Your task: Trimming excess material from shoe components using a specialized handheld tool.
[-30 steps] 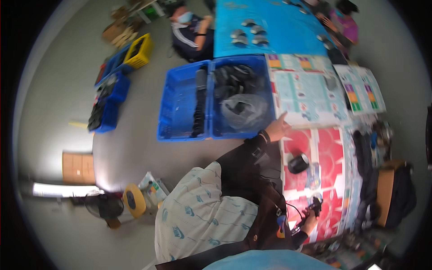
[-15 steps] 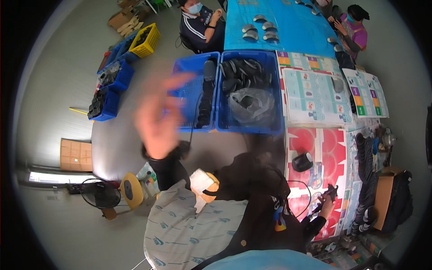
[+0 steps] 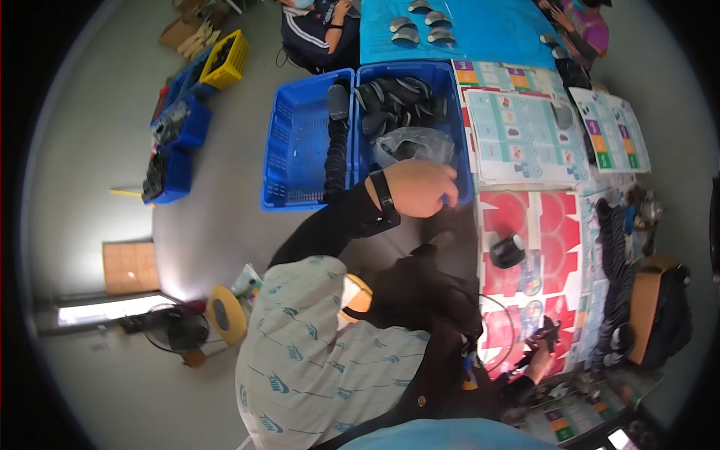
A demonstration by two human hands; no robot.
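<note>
My left hand [image 3: 416, 189], with a black band at its wrist, is over the near rim of the right blue basket [image 3: 463, 135]. Its fingers curl downward, and whatever they hold is hidden. Black curved parts [image 3: 401, 97] and a clear plastic bag [image 3: 412, 142] lie in that basket. At the lower right, my right hand [image 3: 537, 361] closes round a black object [image 3: 550, 334] whose kind I cannot make out. A thin cable loops beside it. Farther up the red printed sheet [image 3: 555, 255] sits a black rounded part [image 3: 508, 251], apart from both hands.
The left blue basket [image 3: 268, 150] holds a row of dark parts along its right side. Printed sheets [image 3: 525, 142] cover the bench. A blue-covered table [image 3: 495, 34] bears several grey parts, with people seated at both sides. A cardboard box [image 3: 645, 307] stands right; a fan [image 3: 176, 328] stands left.
My left hand, blurred and spread above the left basket before, has swung right and curled at the right basket's near rim. My right hand still holds the black object. The view has shifted slightly.
</note>
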